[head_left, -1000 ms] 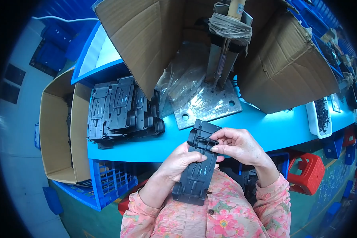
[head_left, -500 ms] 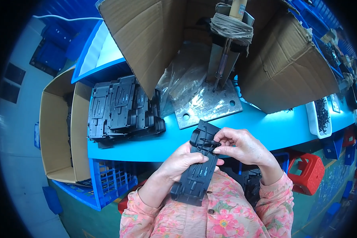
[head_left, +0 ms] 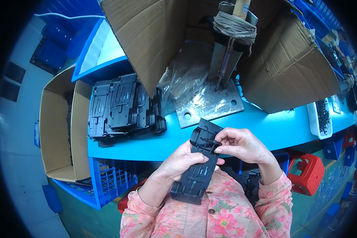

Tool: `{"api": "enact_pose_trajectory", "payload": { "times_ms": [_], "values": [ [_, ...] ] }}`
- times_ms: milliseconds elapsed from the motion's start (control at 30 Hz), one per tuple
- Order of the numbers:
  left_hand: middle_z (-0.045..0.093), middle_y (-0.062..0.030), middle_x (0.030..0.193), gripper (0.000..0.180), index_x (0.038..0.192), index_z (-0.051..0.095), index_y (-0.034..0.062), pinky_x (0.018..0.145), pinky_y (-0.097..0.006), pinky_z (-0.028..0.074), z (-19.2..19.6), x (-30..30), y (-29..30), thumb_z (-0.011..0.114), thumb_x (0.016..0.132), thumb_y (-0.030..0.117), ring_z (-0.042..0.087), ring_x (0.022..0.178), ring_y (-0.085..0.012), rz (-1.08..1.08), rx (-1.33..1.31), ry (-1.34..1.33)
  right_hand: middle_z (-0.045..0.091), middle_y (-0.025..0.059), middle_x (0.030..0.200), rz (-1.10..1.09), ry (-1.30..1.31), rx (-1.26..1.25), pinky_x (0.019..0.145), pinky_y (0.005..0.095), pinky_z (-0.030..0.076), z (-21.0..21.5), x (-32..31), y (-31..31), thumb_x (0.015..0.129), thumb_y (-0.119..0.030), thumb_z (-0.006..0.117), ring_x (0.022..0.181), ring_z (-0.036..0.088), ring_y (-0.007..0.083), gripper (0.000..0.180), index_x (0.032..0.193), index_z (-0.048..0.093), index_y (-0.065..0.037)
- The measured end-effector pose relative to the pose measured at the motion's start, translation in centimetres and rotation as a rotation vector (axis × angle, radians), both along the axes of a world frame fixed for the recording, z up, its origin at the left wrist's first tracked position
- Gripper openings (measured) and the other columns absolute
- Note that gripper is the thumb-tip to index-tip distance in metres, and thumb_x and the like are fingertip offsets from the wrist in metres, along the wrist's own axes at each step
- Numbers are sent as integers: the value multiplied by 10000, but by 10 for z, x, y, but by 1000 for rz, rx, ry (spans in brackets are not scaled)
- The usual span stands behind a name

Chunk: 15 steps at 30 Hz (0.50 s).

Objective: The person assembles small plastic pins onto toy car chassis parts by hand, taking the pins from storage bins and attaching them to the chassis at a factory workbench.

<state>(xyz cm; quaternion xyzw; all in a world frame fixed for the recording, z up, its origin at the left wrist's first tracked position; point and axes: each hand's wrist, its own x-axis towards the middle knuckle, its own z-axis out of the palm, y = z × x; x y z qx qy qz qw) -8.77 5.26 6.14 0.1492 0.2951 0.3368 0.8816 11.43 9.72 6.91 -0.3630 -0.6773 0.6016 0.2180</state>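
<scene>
A long black plastic housing [head_left: 197, 170] is tilted in front of my body, off the table. My left hand [head_left: 183, 162] is closed round its left side, the thumb lying across its face. At the upper part of the housing, my right hand [head_left: 242, 147] pinches a small black rod-shaped part [head_left: 211, 141] between thumb and fingertips. That part lies across the housing's face; whether it is seated there I cannot tell. Similar black housings [head_left: 123, 103] are stacked on the left of the blue table [head_left: 154, 148].
A metal base plate [head_left: 210, 109] with a tool post stands between cardboard flaps [head_left: 289, 67]. On the right is a white tray [head_left: 314, 123] of small black parts, above a red stool [head_left: 308, 170]. A cardboard box [head_left: 55, 131] and blue crate [head_left: 107, 178] are at left.
The small black part in my right fingers has turned slightly against the housing. Both hands and the housing stay almost in place; the view has shifted a little.
</scene>
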Motion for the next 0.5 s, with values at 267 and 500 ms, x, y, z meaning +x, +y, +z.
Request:
{"api": "enact_pose_trajectory", "payload": {
  "times_ms": [267, 500],
  "values": [
    [520, -208, 1095, 468, 1224, 330, -34, 752, -372, 552, -4, 2, -3, 461, 776, -66, 605, 940, -331, 19, 35, 18, 581, -6, 773, 6, 133, -272, 641, 196, 453, -6, 6, 4, 784, -58, 660, 714, 538, 42, 184, 935, 583, 15],
    [517, -199, 1105, 468, 1227, 336, -16, 753, -367, 551, 0, 2, -3, 467, 780, -59, 606, 944, -312, 32, 47, 11, 585, 5, 741, 9, 65, -147, 626, 213, 458, -4, 1, 2, 783, -71, 662, 693, 548, 57, 184, 929, 583, 10]
  ]
}}
